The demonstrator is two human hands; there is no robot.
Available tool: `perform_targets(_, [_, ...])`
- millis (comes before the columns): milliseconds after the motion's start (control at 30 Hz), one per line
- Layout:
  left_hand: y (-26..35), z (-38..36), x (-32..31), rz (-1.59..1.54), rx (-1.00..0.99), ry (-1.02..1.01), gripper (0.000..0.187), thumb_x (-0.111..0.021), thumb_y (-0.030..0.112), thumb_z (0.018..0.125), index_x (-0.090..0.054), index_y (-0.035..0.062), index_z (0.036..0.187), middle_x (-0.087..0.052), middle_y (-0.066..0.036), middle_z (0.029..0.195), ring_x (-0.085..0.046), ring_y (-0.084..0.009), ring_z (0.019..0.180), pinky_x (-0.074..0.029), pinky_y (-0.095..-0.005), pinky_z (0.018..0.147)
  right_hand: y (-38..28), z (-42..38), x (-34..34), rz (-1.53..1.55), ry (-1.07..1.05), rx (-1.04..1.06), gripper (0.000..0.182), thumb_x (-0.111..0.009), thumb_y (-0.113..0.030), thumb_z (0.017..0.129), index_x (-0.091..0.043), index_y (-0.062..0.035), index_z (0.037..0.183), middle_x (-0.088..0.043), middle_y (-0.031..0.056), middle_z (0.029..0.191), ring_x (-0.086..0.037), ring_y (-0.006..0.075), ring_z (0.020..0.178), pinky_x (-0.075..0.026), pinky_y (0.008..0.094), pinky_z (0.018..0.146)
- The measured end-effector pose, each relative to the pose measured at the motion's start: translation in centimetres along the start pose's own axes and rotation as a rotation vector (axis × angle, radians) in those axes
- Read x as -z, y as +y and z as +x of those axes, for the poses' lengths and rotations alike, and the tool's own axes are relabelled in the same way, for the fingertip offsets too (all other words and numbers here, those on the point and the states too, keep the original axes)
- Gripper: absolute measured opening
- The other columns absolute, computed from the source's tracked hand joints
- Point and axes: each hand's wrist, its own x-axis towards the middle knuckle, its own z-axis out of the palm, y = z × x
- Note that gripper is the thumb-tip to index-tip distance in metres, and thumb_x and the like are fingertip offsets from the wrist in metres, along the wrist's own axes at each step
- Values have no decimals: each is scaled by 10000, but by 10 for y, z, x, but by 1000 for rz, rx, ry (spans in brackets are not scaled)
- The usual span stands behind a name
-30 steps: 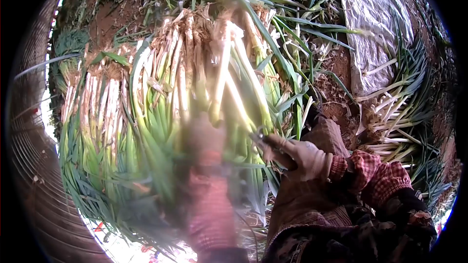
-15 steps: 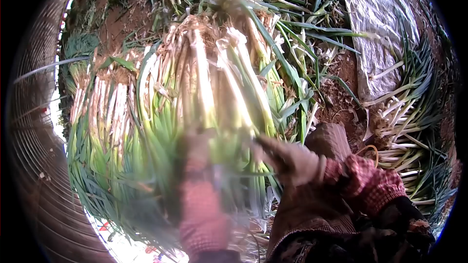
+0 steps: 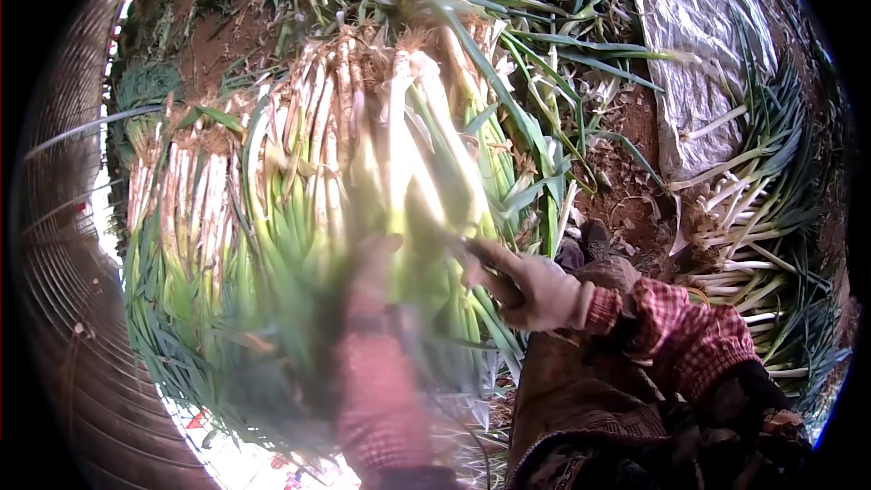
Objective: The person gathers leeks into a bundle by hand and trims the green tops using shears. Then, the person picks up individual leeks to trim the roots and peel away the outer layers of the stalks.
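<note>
Long green onions (image 3: 299,172) lie side by side, white rooted ends up in view and green leaves toward me. My left hand (image 3: 370,259), smeared by motion, is at the stalks in the middle; its fingers cannot be made out. Just right of it, brighter onions (image 3: 399,127) lie over the others, blurred lower down. My gloved right hand (image 3: 549,295) is closed on a dark tool (image 3: 494,259), which points left toward the stalks; its far end is blurred.
A silvery sheet (image 3: 699,54) lies at the upper right. More onions (image 3: 739,209) are piled on the right, roots facing left. Loose leaves (image 3: 544,0) cover the ground at the top. A ribbed curved surface (image 3: 73,327) stands along the left, and my leg (image 3: 562,381) is below.
The brighter onions between my hands have shifted and spread differently. My right hand has turned slightly, showing more of the dark tool. My left hand stays blurred in nearly the same place.
</note>
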Motion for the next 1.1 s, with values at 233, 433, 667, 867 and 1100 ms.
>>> perform_targets(233, [-39, 41, 35, 516, -136, 233, 369, -600, 241, 916, -668, -47, 1136, -705, -108, 1064, -635, -220, 1036, -464, -347, 946, 3, 90, 27, -76, 146, -88, 967, -665, -31, 790, -170, -81, 1619, -676, 189, 995, -696, 304, 886, -598, 418, 810])
perform_targets(433, [-37, 13, 36, 497, -123, 261, 680, -613, 317, 943, -470, -89, 1471, -532, -196, 1488, -496, -300, 1367, -350, -343, 1157, 25, 134, 13, -123, 134, -120, 1023, -723, -115, 754, -197, -84, 1631, -706, 205, 1046, -712, 324, 955, -573, 393, 905])
perform_targets(667, [-80, 25, 67, 245, -201, 7, 604, -589, 275, 989, -483, -104, 1446, -580, -163, 1409, -539, -237, 1291, -387, -307, 1116, 17, 139, -4, -47, 177, -19, 1020, -724, -131, 776, -183, -109, 1640, -706, 207, 1046, -710, 327, 968, -564, 396, 912])
perform_targets(867, [-75, -5, 49, 109, -178, 135, 555, -590, 301, 1025, -514, -85, 1416, -635, -139, 1302, -579, -209, 1181, -433, -308, 1055, -2, 112, -20, -57, 128, -93, 1026, -719, -107, 806, -132, -122, 1647, -711, 188, 1086, -711, 329, 984, -574, 399, 946])
perform_targets(1100, [-83, 9, 52, 242, -262, 192, 486, -546, 357, 1079, -575, -50, 1343, -661, -59, 1097, -573, -138, 944, -481, -277, 862, -14, -28, -74, 83, -40, -16, 1055, -779, -50, 747, -197, -51, 1627, -690, 191, 1183, -709, 325, 984, -579, 401, 883])
